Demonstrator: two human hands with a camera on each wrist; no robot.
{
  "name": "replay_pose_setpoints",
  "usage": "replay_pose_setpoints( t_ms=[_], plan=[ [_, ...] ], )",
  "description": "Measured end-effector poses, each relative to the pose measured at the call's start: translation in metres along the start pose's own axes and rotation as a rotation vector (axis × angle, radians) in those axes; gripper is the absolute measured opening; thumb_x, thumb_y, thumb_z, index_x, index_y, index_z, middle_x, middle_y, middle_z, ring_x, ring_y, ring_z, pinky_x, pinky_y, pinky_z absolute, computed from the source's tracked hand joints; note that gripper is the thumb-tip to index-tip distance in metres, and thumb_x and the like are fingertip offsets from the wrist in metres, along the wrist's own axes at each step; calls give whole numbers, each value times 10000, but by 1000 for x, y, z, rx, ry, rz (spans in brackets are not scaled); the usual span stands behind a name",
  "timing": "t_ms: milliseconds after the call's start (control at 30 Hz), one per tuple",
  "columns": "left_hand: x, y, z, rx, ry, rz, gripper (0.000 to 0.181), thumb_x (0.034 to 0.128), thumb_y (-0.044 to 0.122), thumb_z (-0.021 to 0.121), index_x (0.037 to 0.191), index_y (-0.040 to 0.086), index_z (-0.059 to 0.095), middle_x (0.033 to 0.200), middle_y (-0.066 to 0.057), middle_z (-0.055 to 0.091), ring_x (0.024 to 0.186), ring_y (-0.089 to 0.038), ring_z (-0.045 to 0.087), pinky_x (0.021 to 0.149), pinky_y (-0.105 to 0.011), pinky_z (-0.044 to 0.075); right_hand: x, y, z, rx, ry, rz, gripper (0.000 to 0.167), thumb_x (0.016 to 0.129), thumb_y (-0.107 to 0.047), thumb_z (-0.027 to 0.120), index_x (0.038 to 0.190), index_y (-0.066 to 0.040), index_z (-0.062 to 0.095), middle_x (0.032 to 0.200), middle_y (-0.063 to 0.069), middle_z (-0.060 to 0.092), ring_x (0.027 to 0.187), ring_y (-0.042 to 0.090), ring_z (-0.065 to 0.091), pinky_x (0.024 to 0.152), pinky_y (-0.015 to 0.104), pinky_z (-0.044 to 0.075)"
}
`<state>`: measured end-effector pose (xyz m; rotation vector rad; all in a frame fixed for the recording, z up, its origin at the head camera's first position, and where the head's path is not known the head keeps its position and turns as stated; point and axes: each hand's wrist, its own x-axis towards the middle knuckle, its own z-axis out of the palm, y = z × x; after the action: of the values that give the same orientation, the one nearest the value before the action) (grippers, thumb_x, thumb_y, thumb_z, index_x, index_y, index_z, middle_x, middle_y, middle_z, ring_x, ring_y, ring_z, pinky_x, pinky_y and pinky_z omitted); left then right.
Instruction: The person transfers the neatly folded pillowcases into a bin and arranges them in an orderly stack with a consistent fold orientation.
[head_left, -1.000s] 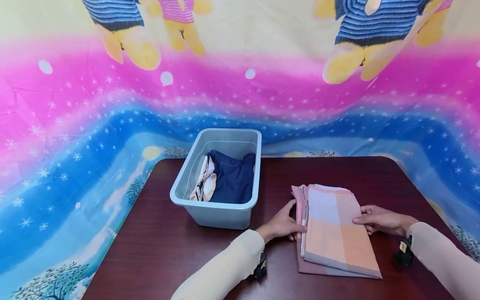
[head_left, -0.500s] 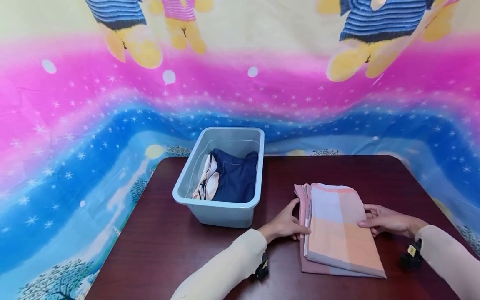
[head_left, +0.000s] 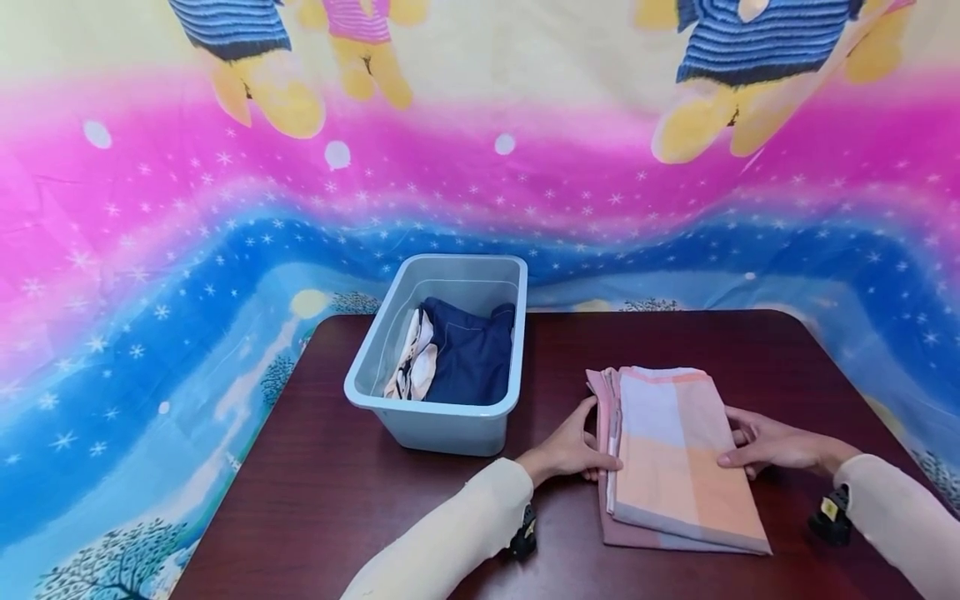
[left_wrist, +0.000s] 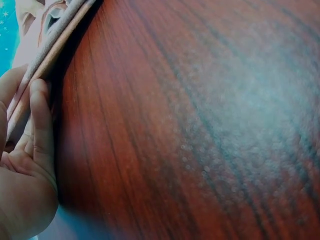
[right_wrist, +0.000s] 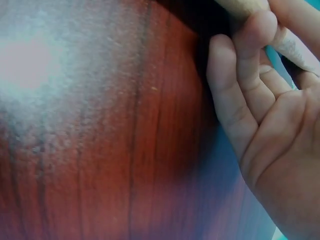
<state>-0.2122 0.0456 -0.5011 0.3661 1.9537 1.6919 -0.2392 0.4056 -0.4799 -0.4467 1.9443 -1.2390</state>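
Observation:
A folded checked cloth (head_left: 678,458) in peach, white and dusty pink lies on the table, its layers slightly offset at the left and near edges. My left hand (head_left: 573,446) pinches its left edge, thumb on top and fingers beneath. In the left wrist view, the cloth's layered edge (left_wrist: 42,57) runs between the thumb and fingers of my left hand (left_wrist: 30,165). At the opposite side, my right hand (head_left: 783,442) holds the right edge, thumb laid on the upper layer. The right wrist view has my right hand (right_wrist: 280,130) with fingertips against the cloth's edge (right_wrist: 245,6).
A grey-blue plastic bin (head_left: 442,429) stands left of the cloth. Inside it are a navy garment (head_left: 472,354) and a cream-and-black patterned fabric (head_left: 412,367). The dark red-brown table (head_left: 315,500) meets a printed curtain (head_left: 480,183) behind.
My right hand has slid slightly toward me along the cloth's right edge. The left hand keeps its grip. The head view has shifted a little, and the cloth stays in place.

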Motion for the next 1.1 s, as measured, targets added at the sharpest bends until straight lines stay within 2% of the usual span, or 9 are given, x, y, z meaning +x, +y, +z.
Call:
replay_pose_setpoints(
  t_ms=[167,500,733,1100],
  plan=[
    [1,0,0,25,3,14,1043,835,40,802,1615,255,143,598,-35,633,446,-145,565,459,-245,496,0,1,1,-26,43,-7,919,1009,-108,583,1572,37,-128,1198,94,707,715,158,658,663,374,591],
    [2,-3,8,86,30,27,1037,828,46,813,1600,298,167,636,-21,652,449,-145,554,464,-261,507,-5,3,3,-28,81,-12,971,1009,-112,589,1555,39,-199,1206,50,709,744,162,673,652,373,586],
    [1,-2,10,109,34,17,1061,834,56,809,1614,282,127,644,-2,634,460,-132,546,469,-249,487,-5,-1,7,-32,118,1,982,1001,-129,611,1557,47,-179,1295,158,664,927,183,720,701,413,603],
    [-9,6,5,161,63,5,1068,839,84,808,1624,245,101,665,-12,630,481,-154,548,485,-271,488,-2,-9,10,-52,128,6,998,1005,-142,606,1548,57,-207,1350,250,616,901,184,723,725,392,601]
  ],
)
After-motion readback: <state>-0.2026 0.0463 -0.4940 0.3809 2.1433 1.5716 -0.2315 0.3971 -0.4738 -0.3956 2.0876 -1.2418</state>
